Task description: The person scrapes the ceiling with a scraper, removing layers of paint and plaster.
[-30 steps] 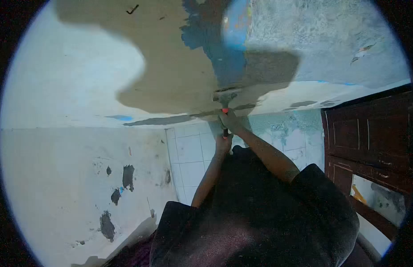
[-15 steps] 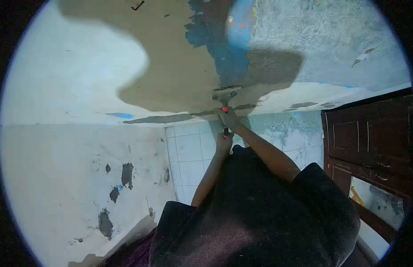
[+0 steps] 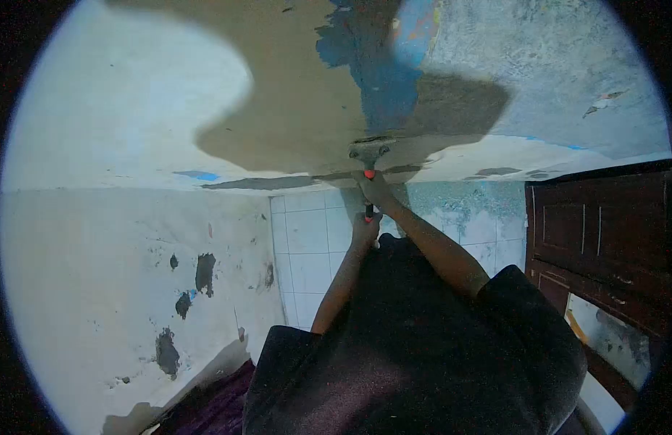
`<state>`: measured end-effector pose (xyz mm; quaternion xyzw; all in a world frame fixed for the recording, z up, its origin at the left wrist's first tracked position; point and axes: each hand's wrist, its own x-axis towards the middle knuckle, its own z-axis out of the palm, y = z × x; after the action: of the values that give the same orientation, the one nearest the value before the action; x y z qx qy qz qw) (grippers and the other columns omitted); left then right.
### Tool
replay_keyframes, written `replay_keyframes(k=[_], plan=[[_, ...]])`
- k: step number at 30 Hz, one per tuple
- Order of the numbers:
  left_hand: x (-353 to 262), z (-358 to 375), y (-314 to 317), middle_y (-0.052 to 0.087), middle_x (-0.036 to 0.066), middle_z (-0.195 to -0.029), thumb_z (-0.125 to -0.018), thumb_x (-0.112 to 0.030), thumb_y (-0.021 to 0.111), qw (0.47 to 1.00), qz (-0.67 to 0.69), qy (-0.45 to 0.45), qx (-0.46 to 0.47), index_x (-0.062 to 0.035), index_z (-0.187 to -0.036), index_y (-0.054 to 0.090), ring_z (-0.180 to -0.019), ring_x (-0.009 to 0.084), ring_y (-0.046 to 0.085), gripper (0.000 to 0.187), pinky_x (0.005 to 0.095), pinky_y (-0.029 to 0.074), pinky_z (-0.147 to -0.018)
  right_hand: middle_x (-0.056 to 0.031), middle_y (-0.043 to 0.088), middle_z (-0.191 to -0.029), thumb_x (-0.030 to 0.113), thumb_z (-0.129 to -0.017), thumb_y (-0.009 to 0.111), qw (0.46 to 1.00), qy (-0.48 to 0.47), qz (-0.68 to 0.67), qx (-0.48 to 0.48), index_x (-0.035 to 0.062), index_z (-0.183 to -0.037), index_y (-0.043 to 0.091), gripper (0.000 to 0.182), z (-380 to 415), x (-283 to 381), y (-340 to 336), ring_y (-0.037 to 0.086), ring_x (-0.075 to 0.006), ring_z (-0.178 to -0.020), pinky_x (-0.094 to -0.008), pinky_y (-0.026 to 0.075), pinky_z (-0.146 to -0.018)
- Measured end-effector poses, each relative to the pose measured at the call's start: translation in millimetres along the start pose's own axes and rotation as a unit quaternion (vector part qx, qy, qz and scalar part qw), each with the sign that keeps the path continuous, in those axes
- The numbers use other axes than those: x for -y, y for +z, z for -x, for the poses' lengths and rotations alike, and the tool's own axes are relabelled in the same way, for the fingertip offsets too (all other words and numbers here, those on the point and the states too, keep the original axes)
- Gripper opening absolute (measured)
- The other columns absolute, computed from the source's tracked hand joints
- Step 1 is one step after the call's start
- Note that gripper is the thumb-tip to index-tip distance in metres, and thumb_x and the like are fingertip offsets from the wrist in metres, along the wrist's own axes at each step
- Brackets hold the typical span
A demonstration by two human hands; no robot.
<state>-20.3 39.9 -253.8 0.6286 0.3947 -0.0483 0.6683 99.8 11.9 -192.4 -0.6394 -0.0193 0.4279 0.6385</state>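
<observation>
Peeling plaster and paint are seen all round, w/ the view tilted up toward the ceiling. Nearest the camera a dark shirt (image 3: 423,341) fills the lower frame, both arms raised from it. Left hand (image 3: 365,228) is set low on the scraper (image 3: 369,163), fingers clenched round the butt of the handle, prob. to push and steady. Right hand (image 3: 376,190) is clamped higher up, just below the orange collar, fingers wrapped tight so the blade can be steered. The tool is held upright overhead, its wide blade pressed flat against the ceiling (image 3: 292,94) at the edge of a bare brownish patch, next to a strip of blue paint (image 3: 379,80) not yet stripped; a two-handed grip seems needed for pressure at that reach. Beyond the hands a white tiled wall (image 3: 310,246) is seen in the corner. To the left a pale wall (image 3: 97,290) is marked by dark flaked spots. At far right a dark wooden door (image 3: 604,225) is seen, approx. level w/ the tiles
</observation>
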Motion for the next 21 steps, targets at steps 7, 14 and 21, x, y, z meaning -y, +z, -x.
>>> replay_keyframes(k=[7, 14, 21], plan=[[7, -5, 5, 0.049, 0.004, -0.052, -0.078, -0.027, 0.063, 0.999, -0.006, -0.008, -0.046, -0.0021, -0.063, 0.052, -0.047, 0.0148, 0.048, 0.032, 0.0335, 0.035, -0.044, 0.0010, 0.040, -0.044, 0.032, -0.087, 0.053, 0.999, -0.022, 0.036, -0.016, 0.0092, -0.057, 0.046, 0.038, -12, -2, 3, 0.041, -0.0105, -0.038, -0.0296, 0.031, -0.037], [46, -34, -9, 0.056, 0.012, -0.061, -0.076, -0.031, 0.065, 0.999, -0.052, -0.014, 0.003, 0.0029, -0.073, 0.057, -0.060, 0.0246, 0.057, 0.035, 0.0402, 0.042, -0.059, 0.0018, 0.040, -0.047, 0.028, -0.087, 0.055, 0.998, -0.043, -0.036, 0.041, 0.0069, -0.063, 0.047, 0.033, -16, -13, 4, 0.039, -0.0094, -0.039, -0.0288, 0.032, -0.038], [56, -35, -5, 0.057, 0.012, -0.064, -0.077, -0.033, 0.063, 0.993, -0.080, 0.012, -0.081, 0.0033, -0.075, 0.058, -0.061, 0.0224, 0.056, 0.037, 0.0384, 0.042, -0.057, 0.0032, 0.040, -0.049, 0.029, -0.087, 0.057, 0.993, -0.111, 0.034, 0.003, 0.0072, -0.065, 0.048, 0.032, -13, -13, 4, 0.040, -0.0082, -0.042, -0.0289, 0.033, -0.040]])
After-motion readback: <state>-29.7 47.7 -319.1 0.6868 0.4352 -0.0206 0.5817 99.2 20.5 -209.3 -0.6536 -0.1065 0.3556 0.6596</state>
